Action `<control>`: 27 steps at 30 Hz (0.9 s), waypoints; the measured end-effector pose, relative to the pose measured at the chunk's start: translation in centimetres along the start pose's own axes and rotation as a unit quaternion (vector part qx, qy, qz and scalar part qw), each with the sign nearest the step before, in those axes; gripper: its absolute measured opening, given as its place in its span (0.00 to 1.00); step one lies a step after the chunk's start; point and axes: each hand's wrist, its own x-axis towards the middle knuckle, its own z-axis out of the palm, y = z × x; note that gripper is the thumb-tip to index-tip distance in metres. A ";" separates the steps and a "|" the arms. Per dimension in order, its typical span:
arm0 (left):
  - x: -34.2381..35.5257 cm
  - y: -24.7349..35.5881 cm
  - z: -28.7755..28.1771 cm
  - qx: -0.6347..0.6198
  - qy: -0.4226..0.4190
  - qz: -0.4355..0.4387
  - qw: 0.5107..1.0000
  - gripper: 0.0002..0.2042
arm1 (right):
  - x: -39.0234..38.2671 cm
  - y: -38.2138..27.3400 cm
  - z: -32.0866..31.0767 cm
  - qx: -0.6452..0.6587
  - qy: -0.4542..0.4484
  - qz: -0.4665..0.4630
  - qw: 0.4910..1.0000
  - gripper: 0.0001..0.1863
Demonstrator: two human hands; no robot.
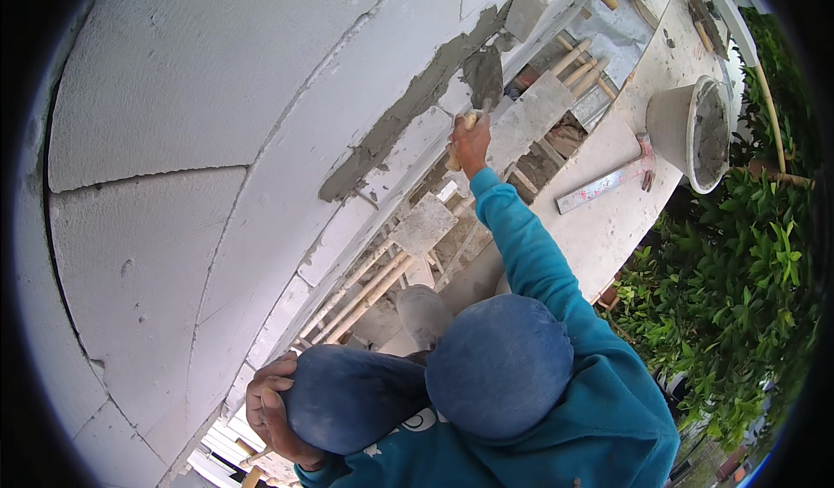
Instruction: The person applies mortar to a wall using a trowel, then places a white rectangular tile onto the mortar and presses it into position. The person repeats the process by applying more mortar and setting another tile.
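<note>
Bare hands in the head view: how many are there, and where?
2. The bare left hand rests against the blue-trousered left knee; the teal-sleeved right hand grips a wooden-handled trowel by the pale block wall. No others show.

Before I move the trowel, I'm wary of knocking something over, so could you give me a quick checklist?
1. Right hand gripping the trowel: ok.
2. Left hand away from the blade: ok, resting on the left knee.
3. Hammer clear of the right hand: ok, lying on the board.
4. Mix in the bucket: ok, gray mortar shows inside.
5. Bucket's footing: cannot tell from this angle.
6. Mortar strip neatly edged: not ok, ragged.
</note>
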 end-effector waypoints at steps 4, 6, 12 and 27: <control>-0.1 -0.3 0.6 -0.036 -0.009 0.008 0.999 0.14 | 4.4 1.7 -5.9 0.046 -0.078 -0.020 0.996 0.18; -0.1 -0.5 0.7 -0.039 -0.009 0.010 0.999 0.14 | 6.2 1.2 -8.8 0.050 -0.118 0.035 0.991 0.21; 0.0 0.0 1.0 -0.019 -0.017 0.013 1.000 0.15 | 7.8 -5.5 -11.7 -0.022 -0.203 0.107 0.973 0.22; -0.1 0.2 1.4 0.028 -0.046 0.013 0.998 0.17 | -2.5 -5.7 -12.2 -0.192 -0.396 0.234 0.867 0.18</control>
